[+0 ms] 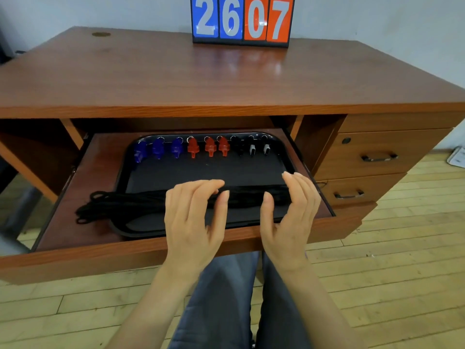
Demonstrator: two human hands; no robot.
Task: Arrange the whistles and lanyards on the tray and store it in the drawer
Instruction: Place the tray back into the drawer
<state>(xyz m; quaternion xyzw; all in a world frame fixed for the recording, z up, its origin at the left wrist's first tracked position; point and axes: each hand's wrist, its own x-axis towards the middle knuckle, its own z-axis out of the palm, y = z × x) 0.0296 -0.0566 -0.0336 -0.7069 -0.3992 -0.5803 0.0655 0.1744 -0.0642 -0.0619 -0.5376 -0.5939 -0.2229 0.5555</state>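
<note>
While looking down at the pulled-out drawer [85, 177] under the table [176, 79]: sitting inside, black tray [141, 232]. Lined up along its 12 o'clock edge, whistles [209, 147], blue, red, then black. Lying across nearer 6 and spilling out past 9 o'clock, black lanyards [120, 202]. Over them, left hand [193, 222] and right hand [289, 217], grip loose, fingers apart, clamped on nothing.
</note>
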